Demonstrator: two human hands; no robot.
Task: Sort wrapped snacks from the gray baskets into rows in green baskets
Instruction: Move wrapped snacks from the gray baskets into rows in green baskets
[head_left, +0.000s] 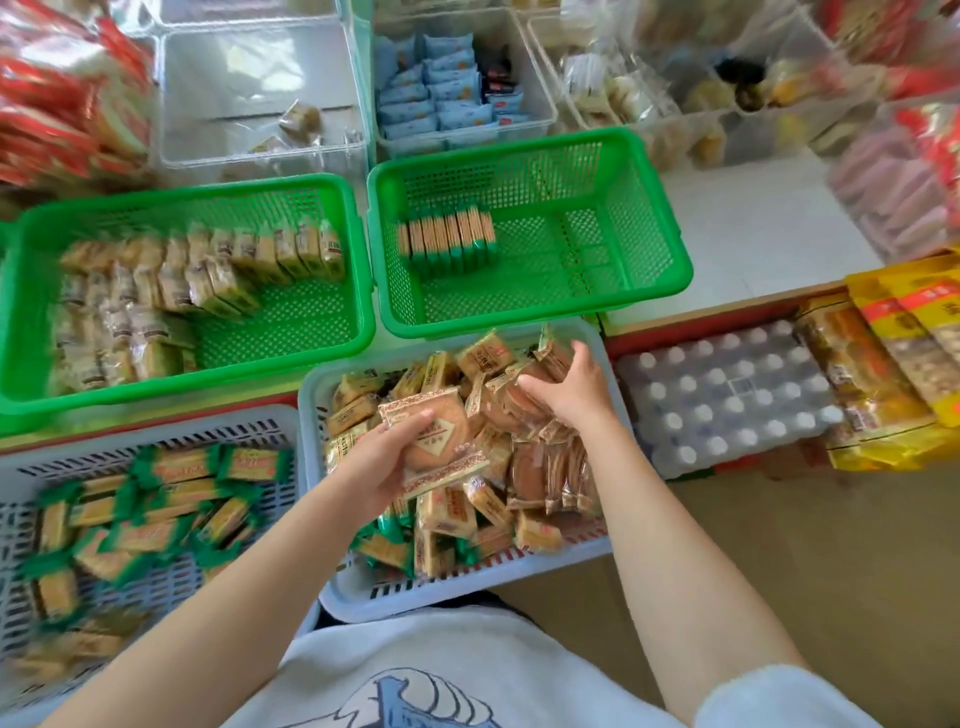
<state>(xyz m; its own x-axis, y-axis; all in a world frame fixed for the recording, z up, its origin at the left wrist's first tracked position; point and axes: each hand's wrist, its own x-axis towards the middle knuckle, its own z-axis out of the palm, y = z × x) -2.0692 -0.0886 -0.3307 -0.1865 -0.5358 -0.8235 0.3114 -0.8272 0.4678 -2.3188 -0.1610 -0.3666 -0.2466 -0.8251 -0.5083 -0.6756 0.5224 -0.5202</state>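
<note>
Left hand (382, 457) pinches a round wrapped cake (434, 441) over the gray basket (363, 587), right hand (576, 389) curls onto packets (grip unclear); nearly empty green basket (670, 270) lies straight ahead, nearer right.

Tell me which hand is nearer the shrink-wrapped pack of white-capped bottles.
Right. The right hand reaches into the gray basket at its side next to the bottle pack; the left hand, holding a round wrapped biscuit, is farther, mid-basket.

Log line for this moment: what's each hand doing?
left hand: holds round cake pack | right hand: grips packs in gray basket | right green basket: one short row
</note>
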